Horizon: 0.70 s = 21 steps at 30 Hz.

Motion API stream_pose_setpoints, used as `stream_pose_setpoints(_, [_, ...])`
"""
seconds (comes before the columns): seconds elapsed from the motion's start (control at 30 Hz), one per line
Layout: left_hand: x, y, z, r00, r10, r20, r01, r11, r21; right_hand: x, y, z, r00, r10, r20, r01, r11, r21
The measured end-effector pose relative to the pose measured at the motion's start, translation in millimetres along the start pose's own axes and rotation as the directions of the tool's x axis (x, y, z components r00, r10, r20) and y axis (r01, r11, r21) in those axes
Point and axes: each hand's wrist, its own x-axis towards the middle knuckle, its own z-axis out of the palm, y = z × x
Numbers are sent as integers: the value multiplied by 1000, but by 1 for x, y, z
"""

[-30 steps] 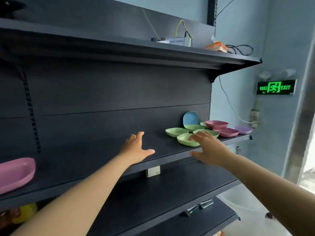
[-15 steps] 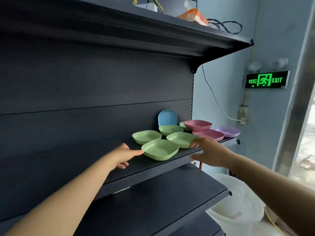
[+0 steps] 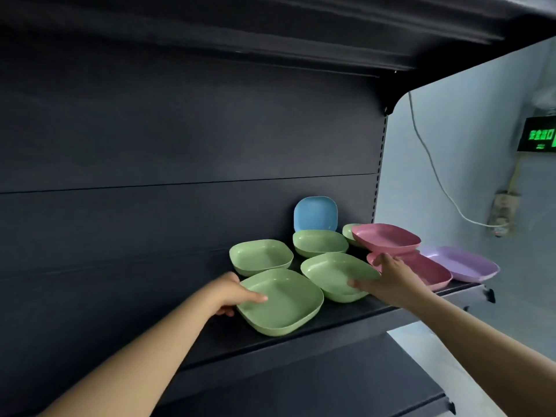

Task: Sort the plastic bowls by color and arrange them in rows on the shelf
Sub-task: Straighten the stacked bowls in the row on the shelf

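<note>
Both hands on green bowls, right end of the dark shelf [image 3: 346, 319].

Left hand [image 3: 231, 293] has the nearest green bowl [image 3: 279, 300] by its left rim at the front edge, thumb over the lip, fingers curled underneath. Right hand [image 3: 388, 278] holds the right rim of the second green bowl [image 3: 337, 273] just behind it, thumb inside; the other fingers are hidden, so can't tell how tight. Two more green bowls [image 3: 260, 255] sit further back, and another peeks out behind the pink ones. A blue bowl [image 3: 316, 213] leans upright on the back panel. One pink bowl [image 3: 386, 237] sits on top of another pink bowl [image 3: 427, 270], with a purple bowl [image 3: 463, 263] at the right corner.
</note>
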Motion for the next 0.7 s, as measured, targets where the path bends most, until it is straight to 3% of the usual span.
stream_pose_setpoints(0.2, [3,4,8,997,-54,-60,59,996,74,28,4,8,993,-52,110,60,996,-63])
stream_pose_setpoints(0.5, [-29,-20,6,986,-89,-141,62,981,-184,34,-5,18,957,-124,263,158,981,-109])
stream_pose_setpoints(0.7, [-56,-49,10,920,-164,-355,-12,896,-445,46,-7,28,914,-130,385,73,985,158])
